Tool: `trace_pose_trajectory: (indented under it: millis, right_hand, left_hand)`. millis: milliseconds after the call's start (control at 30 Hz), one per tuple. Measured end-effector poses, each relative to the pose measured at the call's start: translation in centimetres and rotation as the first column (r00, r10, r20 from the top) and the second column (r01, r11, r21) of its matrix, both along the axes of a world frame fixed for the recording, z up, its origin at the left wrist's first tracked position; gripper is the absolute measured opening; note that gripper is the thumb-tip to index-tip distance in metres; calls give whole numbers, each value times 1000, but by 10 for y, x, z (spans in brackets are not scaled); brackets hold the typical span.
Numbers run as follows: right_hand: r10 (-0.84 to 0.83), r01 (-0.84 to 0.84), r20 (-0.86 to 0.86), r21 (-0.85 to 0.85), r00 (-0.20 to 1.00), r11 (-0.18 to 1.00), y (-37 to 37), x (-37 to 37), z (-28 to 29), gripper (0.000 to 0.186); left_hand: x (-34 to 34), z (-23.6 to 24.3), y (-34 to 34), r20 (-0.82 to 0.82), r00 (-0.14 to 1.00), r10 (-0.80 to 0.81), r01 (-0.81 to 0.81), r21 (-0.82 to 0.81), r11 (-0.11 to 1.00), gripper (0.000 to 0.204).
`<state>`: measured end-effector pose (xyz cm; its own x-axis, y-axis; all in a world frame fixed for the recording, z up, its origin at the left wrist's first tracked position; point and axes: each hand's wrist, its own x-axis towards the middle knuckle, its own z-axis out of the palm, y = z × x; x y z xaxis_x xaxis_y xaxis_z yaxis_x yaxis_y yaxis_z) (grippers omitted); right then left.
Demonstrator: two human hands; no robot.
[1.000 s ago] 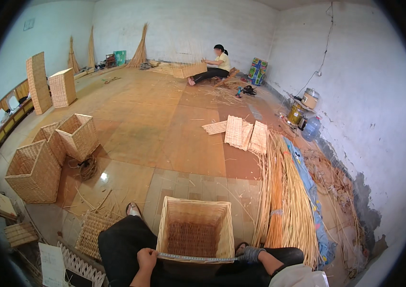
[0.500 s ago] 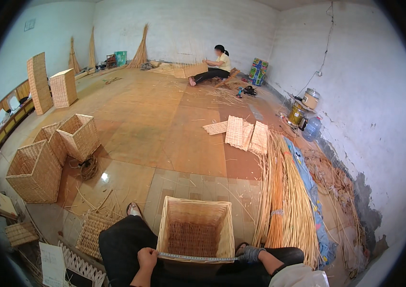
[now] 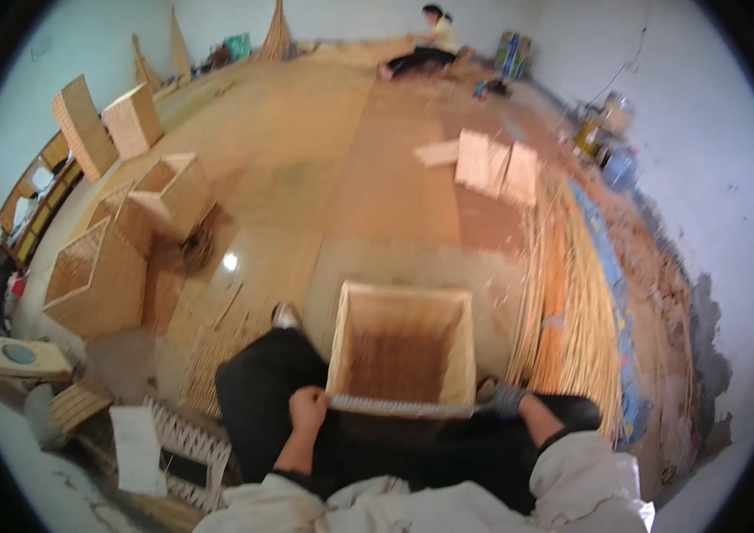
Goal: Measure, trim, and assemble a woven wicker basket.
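Observation:
An open square wicker basket (image 3: 461, 360) stands between my legs, its inside darker toward the bottom. A pale tape measure (image 3: 402, 407) lies stretched along the basket's near rim. At the near left corner, my left hand (image 3: 308, 409) is closed, pinching one end of the tape. My right hand (image 3: 508, 400), in a grey glove, is at the near right corner, where the tape runs to its closed fingers. Blur hides the finer detail of those fingers.
Several woven baskets (image 3: 97, 280) stand on the left. Bundles of long wicker rods (image 3: 586, 320) lie along the right, below flat woven panels (image 3: 495, 167). A woven mat (image 3: 217, 360) lies by my left foot. A co-worker (image 3: 430, 44) sits far back.
My view has tipped downward and turned left, so the scene sits higher and further right, and my sleeves show more. Both hands stay at the rim with the tape across it.

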<state>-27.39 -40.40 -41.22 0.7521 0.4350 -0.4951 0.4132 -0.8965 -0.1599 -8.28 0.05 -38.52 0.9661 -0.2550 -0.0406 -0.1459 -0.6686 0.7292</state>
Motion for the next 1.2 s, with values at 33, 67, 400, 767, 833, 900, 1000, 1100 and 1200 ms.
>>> trace_pose_trajectory:
  millis: [33, 67, 400, 767, 833, 900, 1000, 1100, 1200]
  right_hand:
    - [-9, 3, -69, -89, 998, 996, 7, 8, 12, 27]
    - [0, -22, 159, 138, 987, 990, -10, -3, 5, 19]
    - [-569, 628, -406, 16, 715, 778, 13, 7, 59, 26]
    - [-621, 666, -361, 1, 696, 746, 15, 0, 58, 26]
    - [-509, 534, -315, -7, 801, 845, 18, 6, 68, 24]
    - [-369, 378, -261, -18, 892, 926, 19, 13, 64, 23]
    - [-20, -7, -187, -143, 982, 990, 7, 4, 39, 18]
    - [-163, 171, -89, 91, 983, 981, -5, -10, 45, 20]
    - [-569, 597, -275, 24, 775, 802, 17, 33, 114, 25]
  left_hand:
    - [0, 4, 0, -19, 1000, 6, -6, -3, 1000, 16]
    - [2, 13, -12, -75, 997, 18, -17, 15, 1000, 15]
    - [-2, 15, -2, -186, 981, 53, -55, -10, 998, 15]
    - [-3, 23, -9, -155, 986, 63, -60, 20, 998, 17]
    - [-2, 23, -6, -138, 989, 62, -58, 32, 998, 17]
    - [1, 23, 0, -112, 991, 73, -69, 46, 997, 18]
    - [5, 25, -3, 19, 978, -209, 195, 284, 939, 17]
    - [23, 56, -25, -52, 971, -235, 231, 476, 849, 17]
    - [74, 78, -22, -26, 987, -160, 162, 165, 973, 17]
